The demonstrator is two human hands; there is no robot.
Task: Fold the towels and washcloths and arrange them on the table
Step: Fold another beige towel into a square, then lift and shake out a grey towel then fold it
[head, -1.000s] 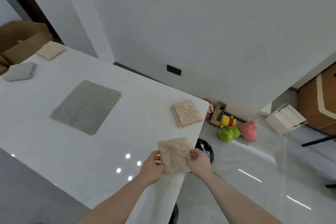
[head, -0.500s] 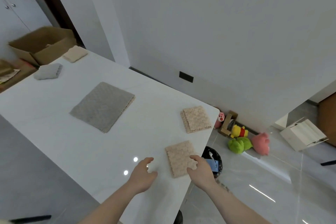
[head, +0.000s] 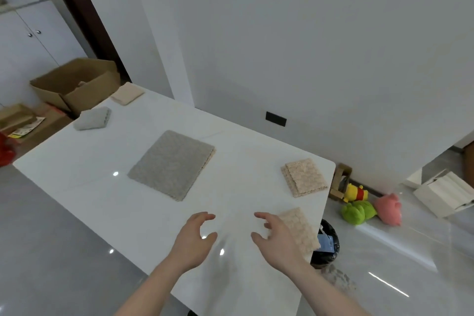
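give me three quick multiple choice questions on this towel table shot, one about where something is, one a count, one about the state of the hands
1. Where does the large grey folded towel lie on the white table?
A. near the middle
B. under the right hand
C. inside the cardboard box

2. How many folded cloths lie on the table?
A. three
B. five
C. seven

3. What are the two hands doing?
A. both grip a cloth
B. both are open and hold nothing
C. one holds a toy

Answers:
1. A, it lies flat mid-table, apart from both hands.
2. B, the large grey towel, a small grey folded cloth, a cream folded cloth and two beige folded washcloths.
3. B, the left hand and right hand show loosely spread fingers around nothing.
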